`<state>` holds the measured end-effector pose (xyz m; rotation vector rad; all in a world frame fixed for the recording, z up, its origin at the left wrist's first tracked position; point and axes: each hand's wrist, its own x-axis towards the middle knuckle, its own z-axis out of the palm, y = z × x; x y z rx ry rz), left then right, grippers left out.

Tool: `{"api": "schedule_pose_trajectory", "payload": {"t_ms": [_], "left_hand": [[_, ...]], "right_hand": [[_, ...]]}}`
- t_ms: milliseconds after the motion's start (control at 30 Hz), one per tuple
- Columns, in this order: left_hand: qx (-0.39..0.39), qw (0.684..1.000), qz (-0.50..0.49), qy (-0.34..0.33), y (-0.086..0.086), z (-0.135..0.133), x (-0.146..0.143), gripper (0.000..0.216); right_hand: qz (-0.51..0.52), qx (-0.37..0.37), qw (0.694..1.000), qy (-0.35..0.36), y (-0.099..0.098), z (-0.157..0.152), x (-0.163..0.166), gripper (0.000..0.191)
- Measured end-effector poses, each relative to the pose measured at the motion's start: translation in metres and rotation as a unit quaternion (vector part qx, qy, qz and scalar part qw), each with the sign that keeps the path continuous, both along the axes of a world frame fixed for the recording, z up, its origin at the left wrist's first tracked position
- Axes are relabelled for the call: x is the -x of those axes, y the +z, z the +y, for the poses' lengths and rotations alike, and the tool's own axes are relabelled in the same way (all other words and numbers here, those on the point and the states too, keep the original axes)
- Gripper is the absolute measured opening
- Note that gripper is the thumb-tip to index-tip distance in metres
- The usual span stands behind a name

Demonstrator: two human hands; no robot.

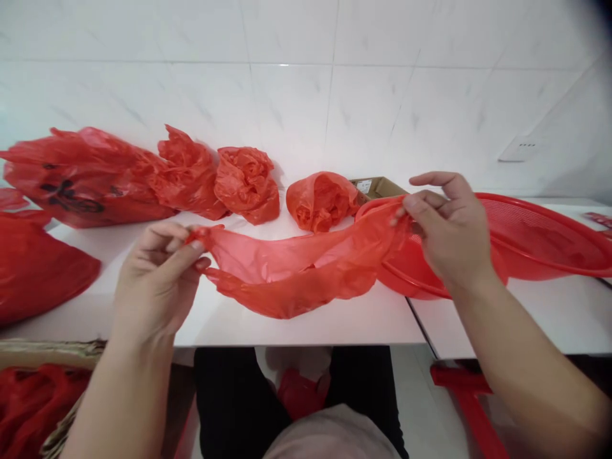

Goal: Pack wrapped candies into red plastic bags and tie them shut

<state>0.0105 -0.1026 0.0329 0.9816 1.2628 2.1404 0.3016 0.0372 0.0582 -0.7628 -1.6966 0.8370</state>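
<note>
A thin red plastic bag (296,274) is stretched sideways above the white table, its mouth sagging open between my hands. My left hand (160,274) pinches one end of it between thumb and fingers. At the other end, my right hand (444,220) grips the bag with thumb and finger, its index finger raised. Behind my right hand stands a red plastic basin (421,280), partly hidden by the hand and the bag.
Several bunched red bags (248,185) line the tiled wall. A red mesh basket (549,239) stands at right, and a small cardboard box (382,187) is behind the basin. At lower left, a carton (48,357) holds red bags. A wall socket (519,150) is at right.
</note>
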Motion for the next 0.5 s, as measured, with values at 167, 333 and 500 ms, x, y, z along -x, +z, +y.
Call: {"api": "schedule_pose_trajectory", "payload": {"t_ms": [167, 333, 500], "left_hand": [[0.131, 0.964, 0.229, -0.024, 0.015, 0.023, 0.010, 0.023], [0.129, 0.900, 0.401, 0.114, 0.054, 0.009, 0.032, 0.030], [0.198, 0.794, 0.533, 0.214, 0.077, 0.008, 0.044, 0.026]], "right_hand": [[-0.078, 0.056, 0.991, 0.099, 0.011, 0.009, 0.020, 0.020], [-0.073, -0.016, 0.996, 0.041, 0.050, 0.020, 0.016, 0.018], [-0.117, -0.037, 0.992, 0.006, 0.062, 0.032, 0.020, 0.016]]}}
